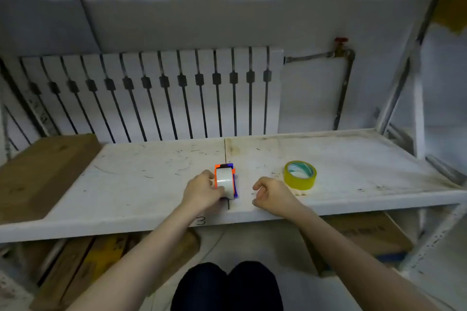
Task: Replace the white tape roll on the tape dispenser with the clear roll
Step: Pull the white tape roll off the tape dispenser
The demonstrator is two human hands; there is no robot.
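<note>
An orange and blue tape dispenser (pixel 233 171) lies on the white shelf (pixel 151 184) near its front edge, with the white tape roll (pixel 224 178) mounted in it. My left hand (pixel 202 190) grips the dispenser and the white roll from the left side. The clear roll (pixel 300 175), yellowish with a green-striped core, lies flat on the shelf to the right. My right hand (pixel 271 194) hovers between the dispenser and the clear roll, its fingers loosely curled and holding nothing. It touches neither object.
A brown board (pixel 38 171) lies on the shelf's left end. A white radiator (pixel 151 93) and a pipe with a red valve (pixel 341 45) stand behind. Cardboard boxes (pixel 366 235) and wooden planks lie below the shelf. My knees (pixel 227 285) are under the front edge.
</note>
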